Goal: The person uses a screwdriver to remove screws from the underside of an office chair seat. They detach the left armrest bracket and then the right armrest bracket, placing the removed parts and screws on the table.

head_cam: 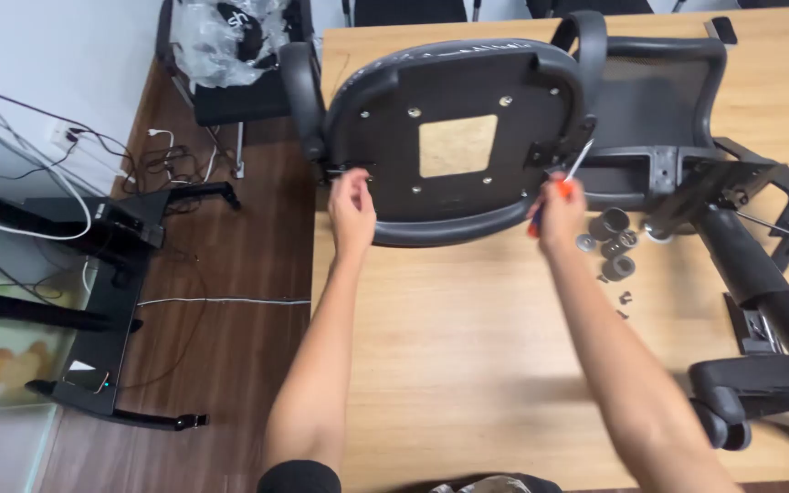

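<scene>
Working: both hands reach to the near rim of an upturned chair seat lying on the wooden worktop.
Seat position: underside up, with its plywood patch and screw holes exposed; likely laid this way so the fixing points can be reached from above.
Left hand: left hand at the seat's left edge, below the armrest bracket; fingers partly curled and pinched at the bracket, seemingly steadying it. Whether a small part sits in the fingertips cannot be told.
Right hand: right hand closed around a screwdriver with an orange handle; shaft angled up toward the right-side bracket of the seat.
Armrests: left armrest and right armrest both stand off the seat's sides.
Backrest: mesh backrest frame lies just beyond the seat, to the right.
Loose hardware: dark cylindrical spacers and small screws sit on the worktop near the right hand, within easy reach.
Base: chair base with caster rests at the right edge.
Floor: cables and a black frame lie to the left.
</scene>
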